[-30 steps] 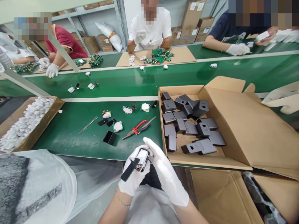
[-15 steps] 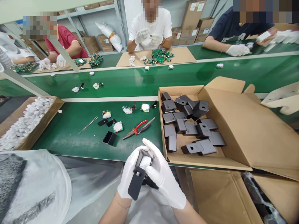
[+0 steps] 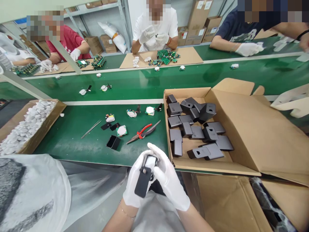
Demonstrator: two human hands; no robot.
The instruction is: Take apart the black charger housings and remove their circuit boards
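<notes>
My left hand (image 3: pixel 134 183), in a white glove, is wrapped round the left side of a black housing (image 3: pixel 146 160) with a white piece (image 3: pixel 151 161) inside its open end. A flat black plate (image 3: pixel 143 182) hangs from that end, towards me. On the right side, my right hand (image 3: pixel 169 182), also gloved, closes round the same housing, its thumb near the opening. Just beyond my hands lie red-handled pliers (image 3: pixel 143 132). An open black housing (image 3: pixel 113 142) and a green board with a white pad (image 3: pixel 121 130) are to their left.
A cardboard box (image 3: pixel 210 166) of black housings stands at right, a box of white pieces (image 3: pixel 26 129) at left. Tweezers (image 3: pixel 91 129) lie on the green table (image 3: pixel 79 151). Beyond, a green belt (image 3: pixel 135 85) carries small assemblies; several people sit across it.
The housing and its hanging plate have shifted slightly, the plate's lower end rising. Assemblies on the belt have moved right. Across the belt, a person's gloved hand has moved to the green boards.
</notes>
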